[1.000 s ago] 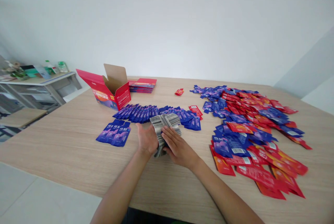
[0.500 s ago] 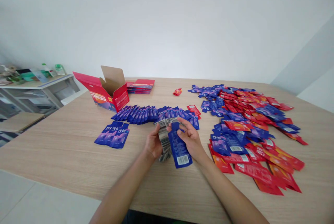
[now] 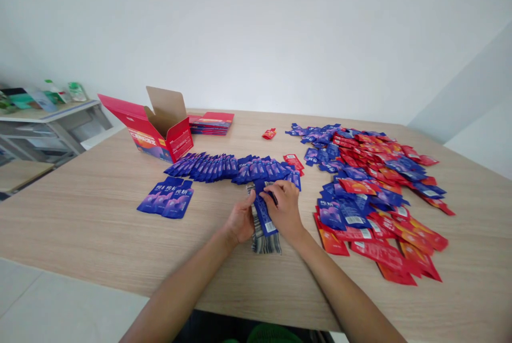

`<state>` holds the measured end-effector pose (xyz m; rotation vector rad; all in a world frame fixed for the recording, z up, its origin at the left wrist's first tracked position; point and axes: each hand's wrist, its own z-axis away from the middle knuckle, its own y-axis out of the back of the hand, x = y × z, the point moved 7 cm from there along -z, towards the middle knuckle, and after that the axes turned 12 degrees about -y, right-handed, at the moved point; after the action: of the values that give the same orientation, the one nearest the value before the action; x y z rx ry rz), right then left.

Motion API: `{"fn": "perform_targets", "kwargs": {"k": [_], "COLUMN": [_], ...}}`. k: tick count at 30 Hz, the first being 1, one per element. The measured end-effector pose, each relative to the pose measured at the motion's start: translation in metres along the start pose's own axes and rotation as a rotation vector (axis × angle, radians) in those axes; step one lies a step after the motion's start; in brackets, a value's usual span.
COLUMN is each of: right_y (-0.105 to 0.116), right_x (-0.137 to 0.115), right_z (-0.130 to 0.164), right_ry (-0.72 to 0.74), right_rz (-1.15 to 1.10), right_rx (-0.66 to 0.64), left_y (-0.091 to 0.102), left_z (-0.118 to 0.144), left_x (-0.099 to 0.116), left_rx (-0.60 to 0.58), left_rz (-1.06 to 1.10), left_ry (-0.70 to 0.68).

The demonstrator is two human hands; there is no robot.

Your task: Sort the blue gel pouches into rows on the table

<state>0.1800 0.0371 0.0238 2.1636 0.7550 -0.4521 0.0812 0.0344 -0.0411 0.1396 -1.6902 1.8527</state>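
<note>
**Both hands on a stack of sachets at mid-bench**

White walls close in behind a long wooden bench (image 3: pixel 100 225) littered with foil sachets. Near its front edge the person holds a stack of sachets (image 3: pixel 264 239), edge-on and fanned slightly, its long axis running away from the body. The left hand (image 3: pixel 240 220) cups the stack's left side, fingers curled against it. The right hand (image 3: pixel 285 209) is closed in a pinch on a single blue sachet (image 3: pixel 264 215) lying along the top of the stack, same axis, barcode end toward the person. That sachet sits between the two hands, the right one nearer its far end.

Just beyond the hands a row of blue sachets (image 3: pixel 224 167) overlaps like tiles, running leftward toward an open red box (image 3: pixel 160 132). A small group of blue sachets (image 3: pixel 166 199) lies to the left. A mixed red and blue pile (image 3: pixel 380 193) spreads on the right.
</note>
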Motion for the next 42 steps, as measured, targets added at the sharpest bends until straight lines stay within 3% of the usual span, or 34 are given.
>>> {"fn": "perform_targets", "kwargs": {"k": [6,9,12,17,21,29,32,37,42], "right_y": [0.005,0.003,-0.014,-0.036,-0.036,-0.027,-0.027,-0.025,-0.026], "right_x": [-0.016,-0.031,-0.041,-0.045,-0.043,-0.028,-0.024,-0.024,-0.028], "right_z": [0.003,0.014,0.029,0.045,0.045,0.030,0.027,0.026,0.028], "right_ry": [0.168,0.352,0.479,0.473,0.448,0.397,0.372,0.361,0.397], "right_rz": [-0.088,-0.021,0.113,0.203,0.180,0.133,0.089,-0.036,-0.029], "right_rx": [-0.161,-0.196,-0.226,-0.173,-0.171,-0.217,-0.213,-0.226,-0.272], "left_y": [0.009,0.009,0.007,0.002,-0.004,-0.005,-0.003,-0.005,-0.003], "left_z": [-0.003,-0.006,-0.006,-0.001,0.003,0.006,0.005,0.004,0.003], "left_x": [0.006,0.019,0.031,0.048,0.048,0.007,0.001,0.014,0.035], "left_rx": [0.167,0.179,0.160,0.142,0.090,-0.073,-0.088,-0.075,0.003], "left_rz": [-0.063,-0.028,0.039,0.056,0.065,0.004,-0.001,0.038,0.049], "left_ry": [-0.011,-0.042,-0.074,-0.162,-0.143,0.007,0.023,-0.011,-0.146]}}
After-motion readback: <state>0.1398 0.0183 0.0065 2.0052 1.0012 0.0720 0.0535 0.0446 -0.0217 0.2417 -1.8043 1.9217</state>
